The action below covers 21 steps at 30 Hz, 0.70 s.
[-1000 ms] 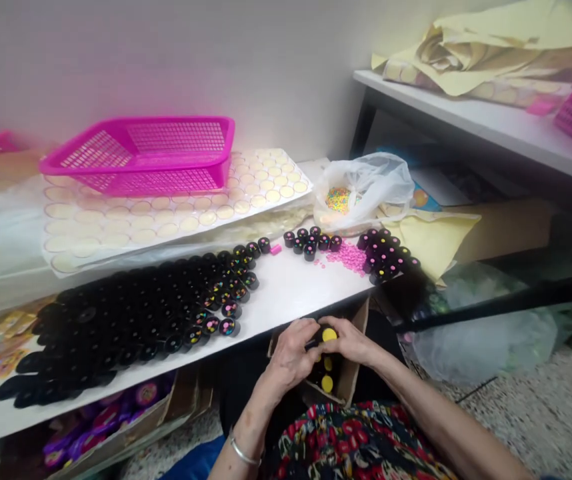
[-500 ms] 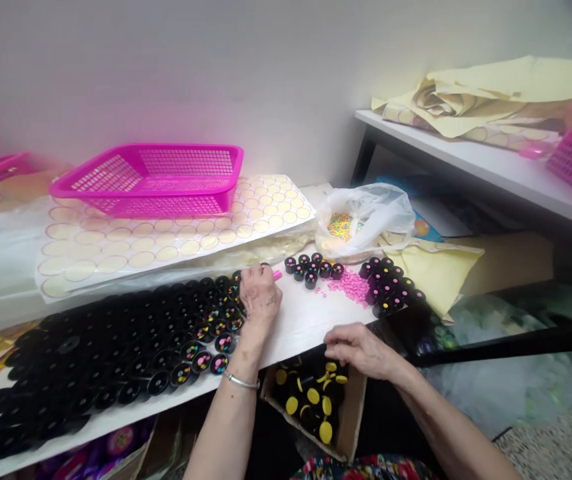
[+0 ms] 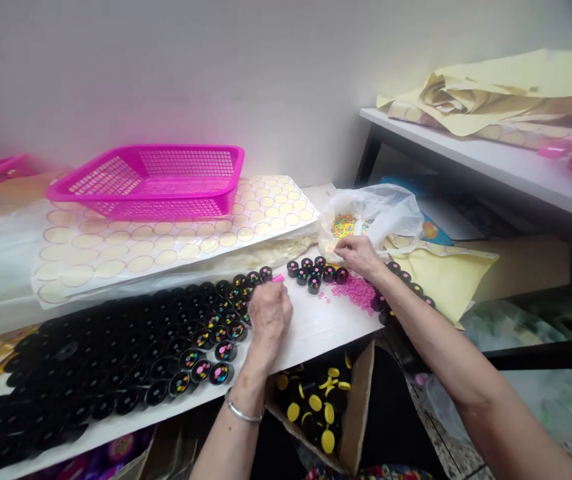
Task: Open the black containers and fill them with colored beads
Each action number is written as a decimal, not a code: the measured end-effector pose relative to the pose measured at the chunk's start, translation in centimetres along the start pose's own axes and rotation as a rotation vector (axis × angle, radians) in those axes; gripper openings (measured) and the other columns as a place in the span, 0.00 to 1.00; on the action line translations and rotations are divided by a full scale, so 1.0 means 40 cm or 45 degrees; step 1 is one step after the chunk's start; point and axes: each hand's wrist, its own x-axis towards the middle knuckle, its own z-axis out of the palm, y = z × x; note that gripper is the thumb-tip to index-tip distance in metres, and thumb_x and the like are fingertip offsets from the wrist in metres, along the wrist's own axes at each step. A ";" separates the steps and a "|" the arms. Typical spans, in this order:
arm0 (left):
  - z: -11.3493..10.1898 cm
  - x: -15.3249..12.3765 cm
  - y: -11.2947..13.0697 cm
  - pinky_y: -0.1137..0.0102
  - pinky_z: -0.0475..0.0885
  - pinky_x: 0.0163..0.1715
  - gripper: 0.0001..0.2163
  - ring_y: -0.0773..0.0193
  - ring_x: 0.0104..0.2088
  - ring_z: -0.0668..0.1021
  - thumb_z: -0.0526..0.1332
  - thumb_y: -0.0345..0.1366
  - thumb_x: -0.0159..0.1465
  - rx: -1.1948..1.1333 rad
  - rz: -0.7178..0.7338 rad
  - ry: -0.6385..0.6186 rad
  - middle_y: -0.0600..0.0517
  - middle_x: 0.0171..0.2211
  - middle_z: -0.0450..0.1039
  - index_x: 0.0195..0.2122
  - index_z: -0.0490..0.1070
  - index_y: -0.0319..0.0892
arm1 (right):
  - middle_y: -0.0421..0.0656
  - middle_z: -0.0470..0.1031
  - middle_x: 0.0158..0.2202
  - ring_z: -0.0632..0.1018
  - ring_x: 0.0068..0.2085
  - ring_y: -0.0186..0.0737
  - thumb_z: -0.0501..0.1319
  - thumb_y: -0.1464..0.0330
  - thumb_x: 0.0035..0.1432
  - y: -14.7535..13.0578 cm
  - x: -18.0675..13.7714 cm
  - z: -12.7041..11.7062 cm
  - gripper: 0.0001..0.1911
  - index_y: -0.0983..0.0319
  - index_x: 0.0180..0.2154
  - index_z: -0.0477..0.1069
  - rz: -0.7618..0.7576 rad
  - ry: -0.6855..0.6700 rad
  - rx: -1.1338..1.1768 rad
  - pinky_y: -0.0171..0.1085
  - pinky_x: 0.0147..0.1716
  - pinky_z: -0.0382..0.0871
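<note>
Head view, looking down at the white shelf (image 3: 316,327) in front of me; my left hand (image 3: 269,317) rests knuckles-up at the near right edge of the big field of black caps (image 3: 116,353), fingers curled under so that I cannot tell whether they pinch anything; half a second ago this hand lay a little farther back among the caps, and a second ago both hands were down together over the cardboard box (image 3: 336,407) below the shelf, closed on a yellow-topped piece; now the box of yellow-topped pieces sits unattended under the shelf edge. My right hand (image 3: 361,257) has come up from that box and reaches to the right of the cap field, fingertips bunched together at the mouth of the clear plastic bag (image 3: 381,213) of coloured beads (image 3: 343,225); what they nip, if anything, is hidden. Just near of that hand lie a small cluster of caps (image 3: 316,272) and a scatter of pink beads (image 3: 359,292); the caps nearest my left hand already hold coloured beads, those farther left look bare, so I judge the work has shifted from the box to filling. Behind the cap field, a sheet of round stickers (image 3: 176,233) carries a pink basket (image 3: 151,180).
</note>
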 end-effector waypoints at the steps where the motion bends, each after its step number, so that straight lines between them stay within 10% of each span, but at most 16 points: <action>1: 0.005 -0.021 0.007 0.69 0.62 0.29 0.09 0.62 0.29 0.72 0.52 0.29 0.58 -0.022 -0.002 -0.059 0.49 0.26 0.72 0.24 0.70 0.41 | 0.39 0.69 0.20 0.69 0.26 0.34 0.57 0.70 0.46 -0.007 -0.004 0.013 0.07 0.64 0.20 0.71 -0.067 -0.069 -0.005 0.34 0.29 0.60; 7: 0.038 -0.102 0.017 0.70 0.60 0.26 0.10 0.64 0.28 0.73 0.51 0.27 0.59 -0.037 -0.048 -0.283 0.49 0.28 0.72 0.23 0.68 0.41 | 0.45 0.71 0.31 0.69 0.37 0.39 0.54 0.72 0.53 -0.062 -0.044 0.082 0.09 0.63 0.26 0.72 -0.353 0.000 -0.313 0.37 0.38 0.61; 12: 0.053 -0.124 -0.001 0.71 0.62 0.27 0.10 0.65 0.27 0.73 0.51 0.29 0.60 -0.136 -0.011 -0.183 0.50 0.27 0.70 0.23 0.66 0.41 | 0.50 0.73 0.35 0.68 0.41 0.45 0.53 0.73 0.54 -0.128 -0.036 0.125 0.10 0.65 0.30 0.74 -0.623 -0.278 -0.760 0.40 0.39 0.61; 18: 0.068 -0.124 -0.023 0.73 0.63 0.28 0.09 0.67 0.26 0.72 0.53 0.29 0.60 -0.273 -0.021 -0.113 0.53 0.25 0.68 0.23 0.67 0.41 | 0.54 0.75 0.38 0.73 0.40 0.45 0.52 0.74 0.54 -0.092 0.119 0.038 0.14 0.68 0.38 0.75 0.109 -0.100 -0.920 0.36 0.34 0.61; 21: 0.075 -0.123 -0.027 0.73 0.62 0.28 0.09 0.68 0.26 0.71 0.53 0.30 0.59 -0.312 -0.040 -0.114 0.54 0.23 0.67 0.23 0.67 0.41 | 0.49 0.77 0.35 0.74 0.38 0.41 0.57 0.68 0.54 -0.049 0.149 -0.008 0.11 0.66 0.34 0.76 0.053 -0.306 -0.794 0.33 0.34 0.61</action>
